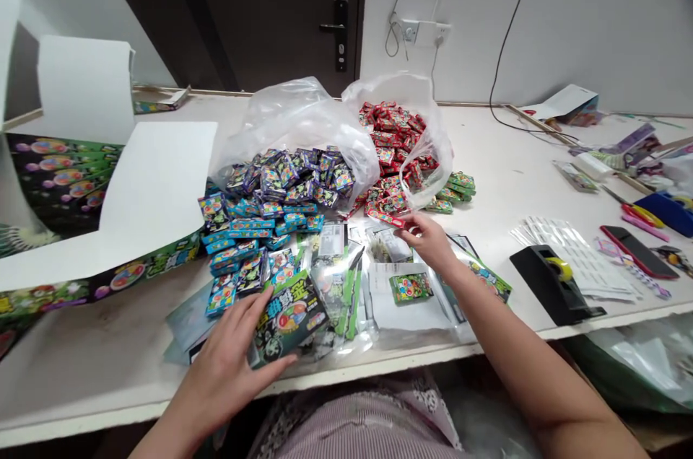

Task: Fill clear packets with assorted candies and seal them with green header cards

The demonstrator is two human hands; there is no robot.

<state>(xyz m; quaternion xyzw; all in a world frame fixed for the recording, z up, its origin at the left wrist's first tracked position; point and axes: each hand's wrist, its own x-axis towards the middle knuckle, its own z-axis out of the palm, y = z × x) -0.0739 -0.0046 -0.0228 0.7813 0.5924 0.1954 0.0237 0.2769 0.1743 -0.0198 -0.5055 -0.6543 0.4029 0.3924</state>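
My left hand (232,354) is curled round a dark green printed box (289,318) near the table's front edge, thumb below and fingers at its upper left. Farther out, my right hand (427,239) pinches a small red packet (385,218) by its right end, in front of the bag of red packets (393,138). Below that hand a small green packet (411,288) lies on white paper. Blue packets (238,253) are heaped above my left hand. Behind them purple packets (286,174) spill from a clear plastic bag (308,109). Flat clear bags (346,322) lie between my hands.
An open printed carton (157,177) takes up the left side. Green packets (458,187) lie beside the red bag. At right are a tape dispenser (552,286), label sheets (574,257), a phone (639,251) and a yellow-handled tool (644,212). A cable (501,62) hangs down the wall.
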